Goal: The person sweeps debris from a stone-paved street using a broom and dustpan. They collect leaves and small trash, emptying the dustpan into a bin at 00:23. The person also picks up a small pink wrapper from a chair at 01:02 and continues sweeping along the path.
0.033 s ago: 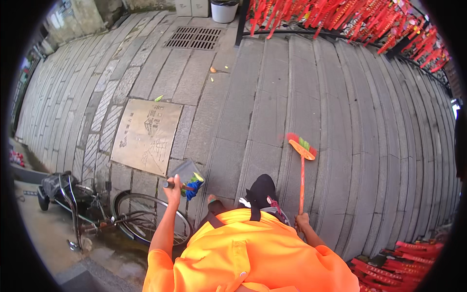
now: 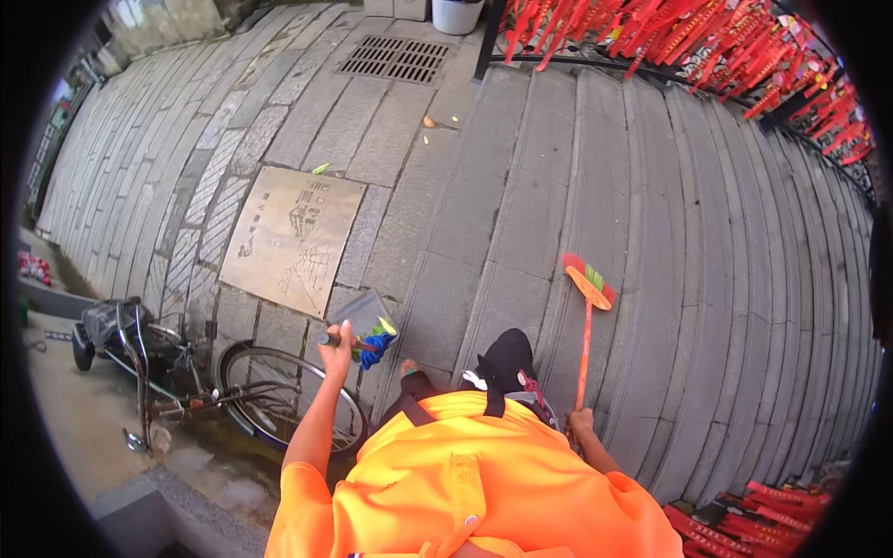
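- Two hands are at work: the left hand [image 2: 337, 340] is clenched around the handle of a grey dustpan [image 2: 361, 314], and the right hand [image 2: 581, 424] is closed on the lower end of a broom [image 2: 586, 316].
- Inside the dustpan lie a few green and yellow scraps and something blue at its near edge; what the blue thing is cannot be made out.
- The dustpan is held out in front of the person's left side, above the stone paving [image 2: 521, 205], just beside a bronze plaque [image 2: 291, 238] set in the stones.
- The broom's orange stick runs nearly straight away from the person, its long axis front to back, with the red and green bristle head at the far end, pointing away and resting on the paving.
- Beside the left arm stands a bicycle [image 2: 186, 372], partly cut off behind the orange sleeve [image 2: 307, 502].
- Small leaves [image 2: 320, 169] lie farther off on the stones.
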Tool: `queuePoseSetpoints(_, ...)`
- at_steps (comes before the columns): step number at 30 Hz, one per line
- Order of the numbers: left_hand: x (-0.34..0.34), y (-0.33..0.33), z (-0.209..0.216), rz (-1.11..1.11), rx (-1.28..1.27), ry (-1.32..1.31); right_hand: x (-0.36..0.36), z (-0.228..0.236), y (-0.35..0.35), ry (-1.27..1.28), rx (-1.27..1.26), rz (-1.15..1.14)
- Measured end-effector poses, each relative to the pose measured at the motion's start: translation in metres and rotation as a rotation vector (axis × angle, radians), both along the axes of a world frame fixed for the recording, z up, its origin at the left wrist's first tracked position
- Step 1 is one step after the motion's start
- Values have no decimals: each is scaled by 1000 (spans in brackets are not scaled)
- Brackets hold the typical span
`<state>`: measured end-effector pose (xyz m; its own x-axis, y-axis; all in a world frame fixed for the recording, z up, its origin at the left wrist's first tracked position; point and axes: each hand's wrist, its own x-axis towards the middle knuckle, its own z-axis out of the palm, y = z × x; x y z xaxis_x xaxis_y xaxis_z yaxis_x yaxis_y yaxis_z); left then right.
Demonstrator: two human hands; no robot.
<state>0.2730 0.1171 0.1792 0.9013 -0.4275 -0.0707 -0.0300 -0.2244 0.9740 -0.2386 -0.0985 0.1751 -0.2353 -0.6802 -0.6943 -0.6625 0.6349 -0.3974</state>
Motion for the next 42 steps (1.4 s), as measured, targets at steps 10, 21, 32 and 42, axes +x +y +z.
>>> queuePoseSetpoints(10, -40, 107, -28, 193, 210, 102, 92, 104, 3, -197, 20, 264)
queuePoseSetpoints(21, 8, 139, -75, 311, 370, 144, 281, 196, -66, -560, 339, 489)
queuePoseSetpoints(32, 40, 130, -57, 500, 439, 268, 472, 88, -171, -218, 328, 1439)
queuePoseSetpoints(42, 94, 95, -92, 659, 296, 212, 679, 49, -194, -182, 359, 1963)
